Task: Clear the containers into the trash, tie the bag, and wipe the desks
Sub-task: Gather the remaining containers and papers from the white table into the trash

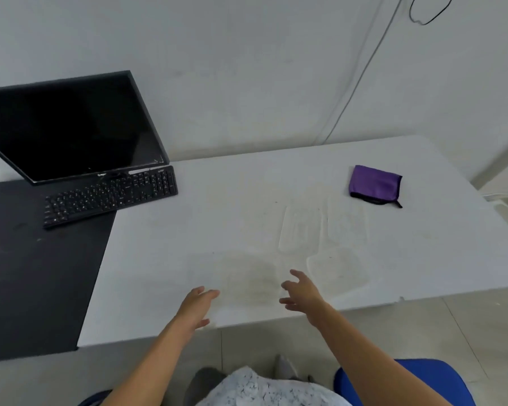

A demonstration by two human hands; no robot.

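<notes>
Two clear plastic containers lie on the white desk [217,218]: a long one [301,228] and a flatter rectangular one [338,271] nearer the front edge. Both are faint against the white top. My right hand [301,294] hovers just left of the flat container, fingers spread, holding nothing. My left hand [197,306] hangs over the desk's front edge, also open and holding nothing. A brownish stain [252,276] marks the desk between my hands.
A purple pouch [374,184] lies at the far right of the desk. A black monitor [71,127] and a keyboard [110,196] stand at the left, partly on a black desk [35,273]. A blue chair [405,382] is below right.
</notes>
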